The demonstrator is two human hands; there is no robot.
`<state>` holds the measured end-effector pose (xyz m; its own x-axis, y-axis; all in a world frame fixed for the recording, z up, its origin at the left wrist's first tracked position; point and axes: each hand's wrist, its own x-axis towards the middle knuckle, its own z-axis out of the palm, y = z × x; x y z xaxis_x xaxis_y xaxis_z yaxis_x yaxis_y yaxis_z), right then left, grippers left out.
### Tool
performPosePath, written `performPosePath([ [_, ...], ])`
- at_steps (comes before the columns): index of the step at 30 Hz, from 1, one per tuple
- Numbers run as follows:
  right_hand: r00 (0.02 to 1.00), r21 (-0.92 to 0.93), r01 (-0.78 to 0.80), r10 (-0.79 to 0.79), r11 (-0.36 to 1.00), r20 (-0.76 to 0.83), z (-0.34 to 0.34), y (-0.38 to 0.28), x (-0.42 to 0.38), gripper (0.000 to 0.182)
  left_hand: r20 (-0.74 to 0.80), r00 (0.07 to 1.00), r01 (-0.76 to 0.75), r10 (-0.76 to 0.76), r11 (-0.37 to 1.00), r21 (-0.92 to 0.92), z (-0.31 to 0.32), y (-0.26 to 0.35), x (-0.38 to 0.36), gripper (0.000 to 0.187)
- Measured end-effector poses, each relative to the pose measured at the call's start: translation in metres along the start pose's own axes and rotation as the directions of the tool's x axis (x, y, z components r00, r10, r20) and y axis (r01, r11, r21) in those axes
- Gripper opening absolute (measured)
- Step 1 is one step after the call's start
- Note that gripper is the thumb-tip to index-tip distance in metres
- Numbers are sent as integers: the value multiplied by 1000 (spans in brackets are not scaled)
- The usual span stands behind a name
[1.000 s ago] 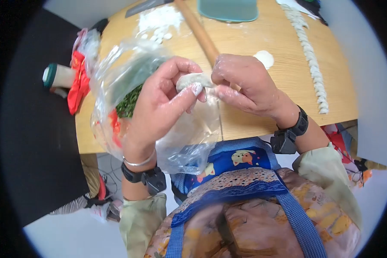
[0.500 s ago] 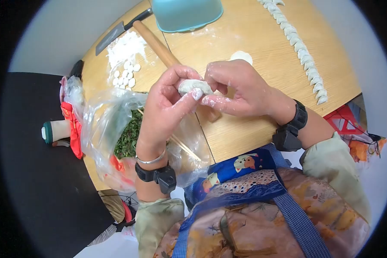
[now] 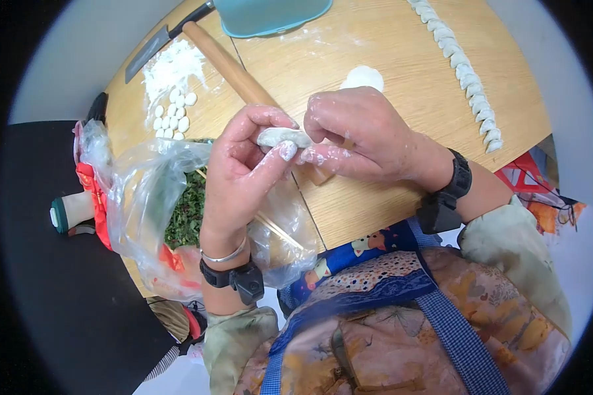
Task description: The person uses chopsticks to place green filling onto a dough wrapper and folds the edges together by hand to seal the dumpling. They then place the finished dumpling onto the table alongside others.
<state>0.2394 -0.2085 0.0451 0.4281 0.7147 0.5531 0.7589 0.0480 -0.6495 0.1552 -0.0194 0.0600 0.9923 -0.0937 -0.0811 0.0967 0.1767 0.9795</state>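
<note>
while the left hand pinches a dumpling mid-frame | right hand: grip pinching its right end | press evenly, gently, leaving no gap

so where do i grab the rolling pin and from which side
Probably around the bare upper stretch of the rolling pin, coming straight down from above with fingers wrapped across it. It's a plain round rod lying diagonally on the table; the left hand hides part of its lower half, and the cleaver handle crowds its far end.
</note>
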Motion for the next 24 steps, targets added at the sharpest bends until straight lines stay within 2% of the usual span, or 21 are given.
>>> performPosePath([
  [15,996,-101,88,-90,991,-15,6,7,-3,16,23,1000,16,-15,1000,-9,1,-4,-1,21],
  [19,993,-56,67,-61,996,96,-7,5,-1,19,38,999,28,-29,999,30,-2,-2,-1,22],
  [24,999,-24,37,-37,999,19,0,6,-1,20,74,997,35,-38,999,42,-1,-3,-1,24],
])
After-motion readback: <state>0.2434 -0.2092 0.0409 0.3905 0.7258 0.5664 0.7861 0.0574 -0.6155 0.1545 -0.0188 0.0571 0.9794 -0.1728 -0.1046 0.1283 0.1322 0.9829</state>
